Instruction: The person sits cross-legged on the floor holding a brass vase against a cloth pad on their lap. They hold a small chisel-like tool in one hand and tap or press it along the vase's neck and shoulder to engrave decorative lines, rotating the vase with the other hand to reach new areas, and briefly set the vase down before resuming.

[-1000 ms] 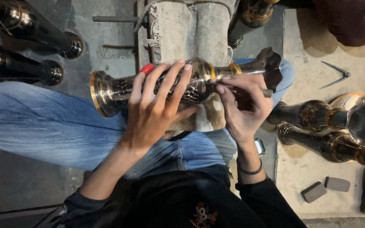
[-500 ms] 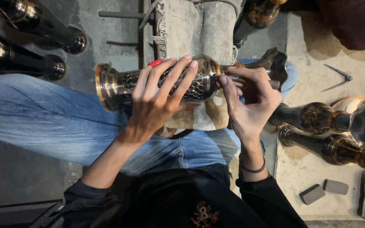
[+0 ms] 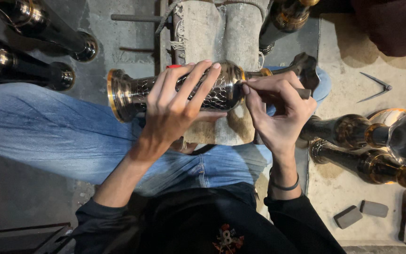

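A dark metal vase [image 3: 137, 91] with a gold rim and a cut pattern lies sideways across a padded cloth rest [image 3: 222, 28], above my lap. My left hand [image 3: 177, 106] is spread over the vase's body, fingers pressing it down. My right hand [image 3: 278, 110] pinches a thin engraving tool [image 3: 301, 92], its tip against the vase's shoulder near the neck. The vase's dark neck and mouth [image 3: 306, 66] stick out to the right, behind my right hand.
Two dark vases [image 3: 38, 28] lie at the upper left and several more [image 3: 367, 146] at the right. A metal compass [image 3: 374, 87] rests on the stone slab at right. Two small grey blocks [image 3: 360, 212] lie lower right. My blue-jeaned legs [image 3: 48, 136] cross below.
The view has shifted slightly, so the vase and both hands sit a little lower and more central. My grip on the vase and tool is unchanged.
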